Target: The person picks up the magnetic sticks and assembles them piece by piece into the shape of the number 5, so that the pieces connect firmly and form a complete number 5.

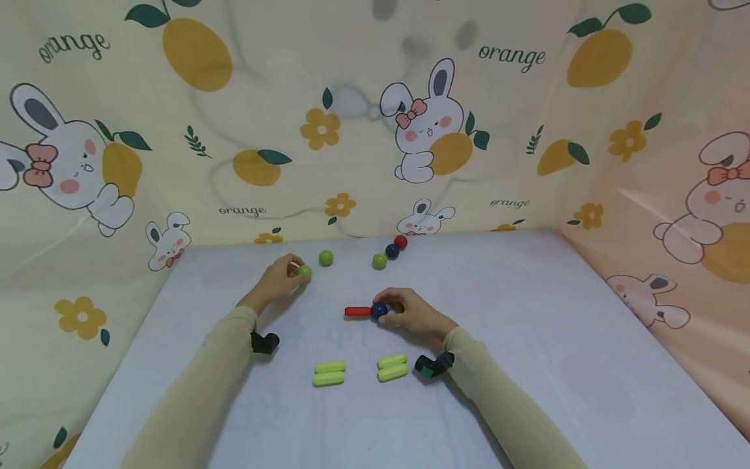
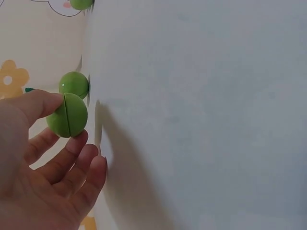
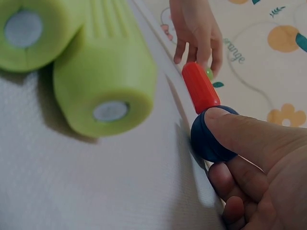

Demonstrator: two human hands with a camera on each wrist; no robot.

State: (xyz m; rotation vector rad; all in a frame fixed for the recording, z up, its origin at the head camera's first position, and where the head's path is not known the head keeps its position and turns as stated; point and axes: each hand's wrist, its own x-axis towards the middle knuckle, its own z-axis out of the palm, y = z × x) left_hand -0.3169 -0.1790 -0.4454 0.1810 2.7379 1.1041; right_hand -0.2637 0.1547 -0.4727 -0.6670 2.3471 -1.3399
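My left hand (image 1: 278,280) pinches a green ball (image 1: 305,272) between thumb and fingers, toward the back left of the table. A seam runs round this ball in the left wrist view. My right hand (image 1: 417,315) grips a dark blue ball (image 1: 378,311) near the table's middle, with the thumb across it in the right wrist view. A red rod (image 1: 357,312) sticks out from that ball, pointing left, its near end against the ball. Just beyond the left hand sits another green ball (image 1: 325,258).
At the back, a green ball (image 1: 379,261), a dark blue ball (image 1: 392,251) and a red ball (image 1: 401,241) form a slanting row. Nearer lie two pairs of yellow-green rods, a left pair (image 1: 329,378) and a right pair (image 1: 392,372). Printed cloth (image 1: 351,163) hangs behind the white table (image 1: 527,391).
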